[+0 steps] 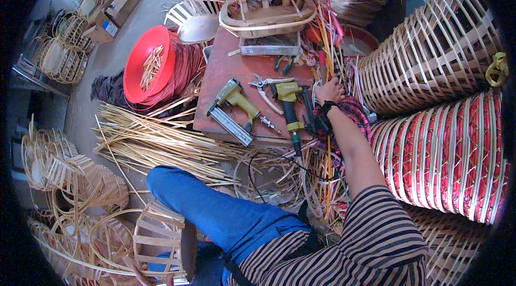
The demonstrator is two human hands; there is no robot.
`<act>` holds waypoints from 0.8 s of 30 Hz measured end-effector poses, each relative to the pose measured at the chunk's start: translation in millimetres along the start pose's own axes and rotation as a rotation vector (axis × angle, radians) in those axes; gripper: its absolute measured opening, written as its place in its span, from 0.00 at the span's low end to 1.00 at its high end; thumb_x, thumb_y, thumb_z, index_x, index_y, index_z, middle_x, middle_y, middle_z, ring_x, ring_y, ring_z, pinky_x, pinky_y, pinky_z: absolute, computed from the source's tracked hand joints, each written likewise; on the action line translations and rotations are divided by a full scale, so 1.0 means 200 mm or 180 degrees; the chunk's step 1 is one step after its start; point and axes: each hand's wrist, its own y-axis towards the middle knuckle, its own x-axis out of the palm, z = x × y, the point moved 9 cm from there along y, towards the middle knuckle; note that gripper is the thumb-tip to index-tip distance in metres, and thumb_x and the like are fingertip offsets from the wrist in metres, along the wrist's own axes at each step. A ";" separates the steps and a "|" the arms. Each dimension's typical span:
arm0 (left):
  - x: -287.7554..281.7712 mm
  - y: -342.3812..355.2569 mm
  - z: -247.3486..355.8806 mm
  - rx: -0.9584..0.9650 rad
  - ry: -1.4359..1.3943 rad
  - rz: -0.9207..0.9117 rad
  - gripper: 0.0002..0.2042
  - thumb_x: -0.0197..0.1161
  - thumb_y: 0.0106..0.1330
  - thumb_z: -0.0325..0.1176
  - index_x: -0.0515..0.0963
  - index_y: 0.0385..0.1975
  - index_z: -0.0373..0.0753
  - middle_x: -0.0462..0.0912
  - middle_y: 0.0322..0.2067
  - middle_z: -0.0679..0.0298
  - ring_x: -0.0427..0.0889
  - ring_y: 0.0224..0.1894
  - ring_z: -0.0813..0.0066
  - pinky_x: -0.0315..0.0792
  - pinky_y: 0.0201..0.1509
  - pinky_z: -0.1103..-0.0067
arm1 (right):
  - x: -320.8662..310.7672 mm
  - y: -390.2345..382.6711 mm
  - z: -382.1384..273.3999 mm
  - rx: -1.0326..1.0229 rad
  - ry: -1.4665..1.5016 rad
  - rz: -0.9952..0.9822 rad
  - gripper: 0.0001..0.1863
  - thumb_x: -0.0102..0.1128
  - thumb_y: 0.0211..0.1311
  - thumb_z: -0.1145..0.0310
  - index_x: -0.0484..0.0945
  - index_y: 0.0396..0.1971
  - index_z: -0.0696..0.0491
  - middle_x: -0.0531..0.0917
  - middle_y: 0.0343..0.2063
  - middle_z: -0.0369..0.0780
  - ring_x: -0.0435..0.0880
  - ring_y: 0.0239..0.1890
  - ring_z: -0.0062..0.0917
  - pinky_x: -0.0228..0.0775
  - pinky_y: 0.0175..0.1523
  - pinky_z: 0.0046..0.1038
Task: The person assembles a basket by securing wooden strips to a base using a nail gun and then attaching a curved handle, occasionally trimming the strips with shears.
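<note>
My left hand [138, 273] is at the lower left edge, mostly cut off, with its fingers on the rim of a small woven basket [161, 232] that rests on its side against my leg. My right arm reaches out to the right edge of the red table. There my right hand [329, 91] has its fingers curled among long orange and coloured strips [325, 52]; what lies in its grip is hidden. Close to that hand, on the table, are a green nail gun [288, 92], pruning shears [266, 90] and a second nail gun [236, 100].
Tall stacks of baskets [430, 49] and red-patterned baskets [441, 157] rise on the right. A tray-like basket [269, 14] stands on the red table [217, 65]. Left of it are a red basin [131, 65] with sticks and a pile of canes [161, 141]. Unfinished baskets [91, 184] crowd the left.
</note>
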 end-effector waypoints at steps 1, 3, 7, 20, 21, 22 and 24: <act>0.00 -0.01 0.00 -0.0006 -0.0003 0.0005 0.44 0.67 0.34 0.40 0.51 0.54 0.36 0.55 0.53 0.56 0.57 0.53 0.62 0.55 0.54 0.71 | -0.01 -0.01 -0.01 -0.0004 -0.0048 -0.0016 0.30 0.55 0.38 0.55 0.59 0.43 0.54 0.68 0.41 0.49 0.61 0.47 0.41 0.47 0.49 0.42; -0.01 -0.01 -0.01 -0.0002 0.0002 0.0013 0.44 0.67 0.34 0.40 0.51 0.54 0.36 0.55 0.53 0.56 0.57 0.53 0.63 0.55 0.54 0.71 | -0.02 -0.01 -0.01 0.0000 -0.0041 -0.0003 0.30 0.55 0.38 0.56 0.59 0.42 0.55 0.68 0.40 0.49 0.62 0.47 0.41 0.49 0.48 0.42; -0.01 -0.03 -0.01 -0.0019 -0.0013 0.0033 0.44 0.67 0.34 0.39 0.51 0.54 0.36 0.55 0.53 0.56 0.57 0.53 0.63 0.55 0.54 0.71 | -0.02 0.00 0.00 0.0010 -0.0036 0.0025 0.30 0.56 0.37 0.56 0.59 0.41 0.54 0.68 0.41 0.48 0.62 0.47 0.41 0.50 0.48 0.42; 0.01 -0.07 -0.02 -0.0001 -0.0006 0.0010 0.44 0.67 0.34 0.39 0.51 0.54 0.36 0.54 0.54 0.56 0.56 0.54 0.63 0.55 0.54 0.71 | 0.03 0.11 0.08 -0.0053 -0.0058 -0.0818 0.46 0.64 0.27 0.50 0.52 0.49 0.51 0.65 0.46 0.49 0.61 0.50 0.41 0.51 0.51 0.43; 0.02 -0.07 -0.02 0.0006 -0.0018 0.0011 0.44 0.68 0.34 0.39 0.51 0.54 0.36 0.54 0.54 0.56 0.56 0.54 0.63 0.55 0.54 0.71 | 0.03 0.12 0.08 -0.0147 0.0037 -0.0876 0.47 0.65 0.27 0.49 0.51 0.50 0.52 0.64 0.46 0.50 0.60 0.50 0.42 0.51 0.51 0.44; 0.01 -0.07 -0.03 0.0006 -0.0025 0.0015 0.44 0.68 0.34 0.39 0.51 0.54 0.36 0.54 0.54 0.56 0.56 0.54 0.63 0.55 0.55 0.71 | 0.02 0.13 0.09 -0.0122 0.0065 -0.0860 0.47 0.65 0.27 0.50 0.51 0.50 0.53 0.64 0.47 0.50 0.60 0.51 0.42 0.52 0.51 0.44; 0.02 -0.07 -0.03 0.0005 -0.0043 0.0012 0.44 0.68 0.34 0.39 0.51 0.54 0.36 0.54 0.54 0.56 0.56 0.55 0.63 0.55 0.55 0.71 | 0.01 0.12 0.09 -0.0084 -0.0031 -0.0777 0.48 0.66 0.27 0.51 0.50 0.50 0.55 0.63 0.47 0.50 0.60 0.51 0.41 0.53 0.51 0.43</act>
